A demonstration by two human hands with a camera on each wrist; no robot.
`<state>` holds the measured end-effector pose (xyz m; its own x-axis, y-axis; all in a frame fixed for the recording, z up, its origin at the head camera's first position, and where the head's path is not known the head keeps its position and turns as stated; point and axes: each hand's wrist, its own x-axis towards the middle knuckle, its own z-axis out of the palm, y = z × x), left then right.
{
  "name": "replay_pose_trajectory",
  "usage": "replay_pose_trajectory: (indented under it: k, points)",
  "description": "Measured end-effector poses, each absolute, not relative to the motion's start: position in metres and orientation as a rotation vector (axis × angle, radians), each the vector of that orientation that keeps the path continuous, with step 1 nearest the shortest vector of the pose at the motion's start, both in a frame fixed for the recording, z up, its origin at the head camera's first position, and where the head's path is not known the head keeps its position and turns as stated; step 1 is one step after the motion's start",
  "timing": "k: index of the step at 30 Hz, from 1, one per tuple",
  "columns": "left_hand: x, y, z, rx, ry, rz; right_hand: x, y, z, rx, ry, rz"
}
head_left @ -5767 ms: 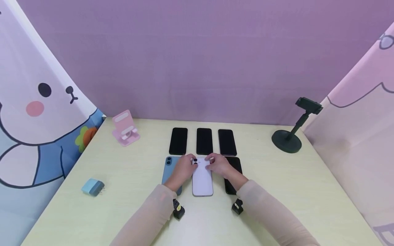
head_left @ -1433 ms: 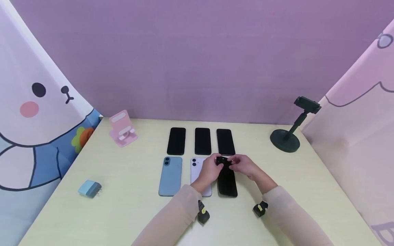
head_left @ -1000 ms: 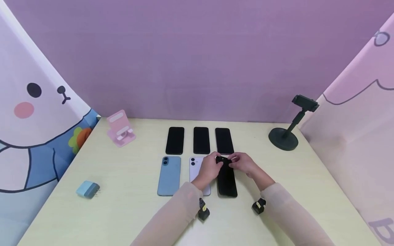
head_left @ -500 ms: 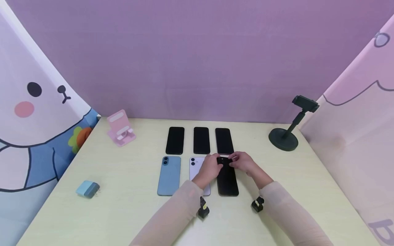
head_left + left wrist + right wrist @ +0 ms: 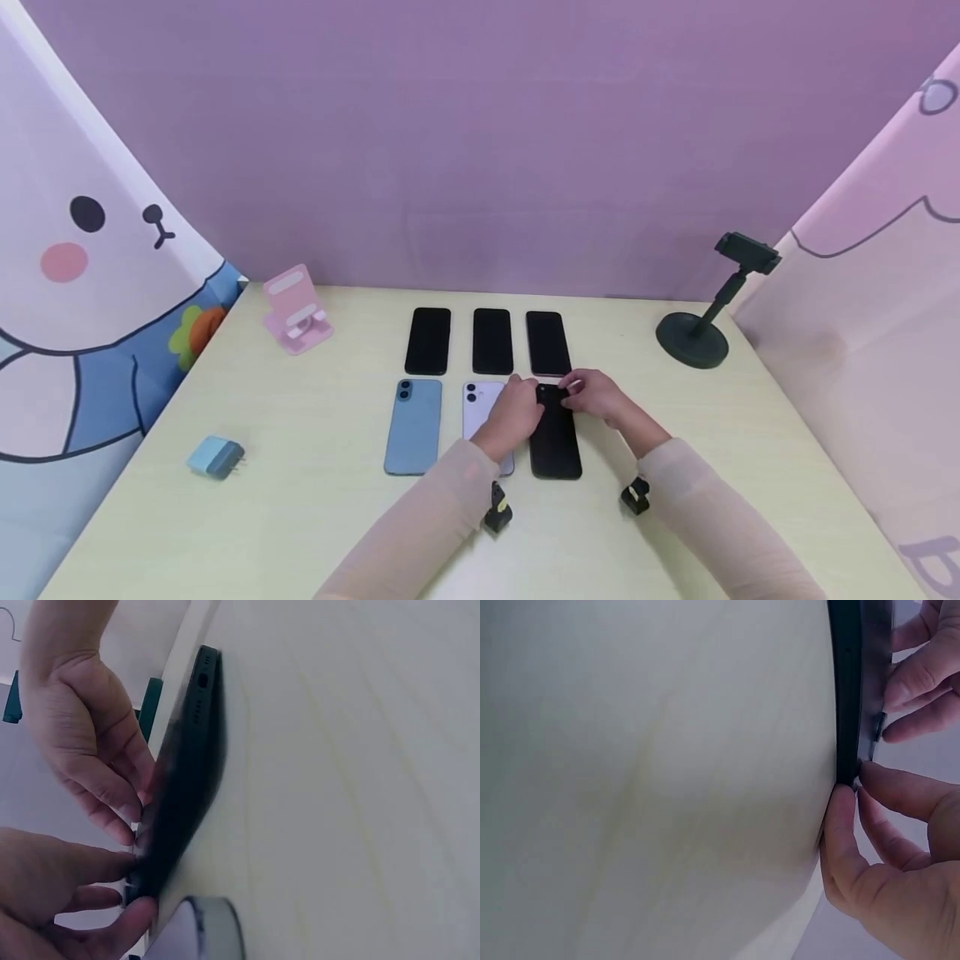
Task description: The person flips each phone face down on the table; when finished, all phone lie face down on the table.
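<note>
A black phone (image 5: 555, 437) lies back up at the right end of the near row. My left hand (image 5: 516, 412) pinches its upper left corner, forearm crossing the lavender phone (image 5: 480, 404). At the upper right corner, my right hand (image 5: 596, 396) pinches the phone between thumb and fingertips. In the right wrist view the right thumb and fingers (image 5: 889, 784) close on the phone's dark edge (image 5: 846, 690). The left wrist view shows the phone's port end (image 5: 202, 679) and both hands at the far end. A blue phone (image 5: 414, 429) lies at the left of this row.
Behind the near row lie three black-screened phones: a left one (image 5: 428, 342), a middle one (image 5: 492, 342) and a right one (image 5: 548, 343). A pink phone stand (image 5: 296, 310) is back left, a dark green stand (image 5: 693, 340) back right, a blue charger plug (image 5: 216, 457) front left.
Both hands have moved right from the lavender phone to the black one, which now sits nearer the lavender phone and straighter. Over the last second they stay almost still, the left shifting slightly right.
</note>
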<state>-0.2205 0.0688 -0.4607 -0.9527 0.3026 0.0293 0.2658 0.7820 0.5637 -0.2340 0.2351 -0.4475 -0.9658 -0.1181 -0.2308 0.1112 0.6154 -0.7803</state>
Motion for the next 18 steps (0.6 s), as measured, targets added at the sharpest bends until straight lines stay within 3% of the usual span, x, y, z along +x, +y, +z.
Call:
replay_pose_trajectory:
  k: [18]
  points:
    - [-0.233,0.065,-0.465,0.525,2.879,0.946,-0.235,0.233,-0.445,0.038,2.597,-1.172]
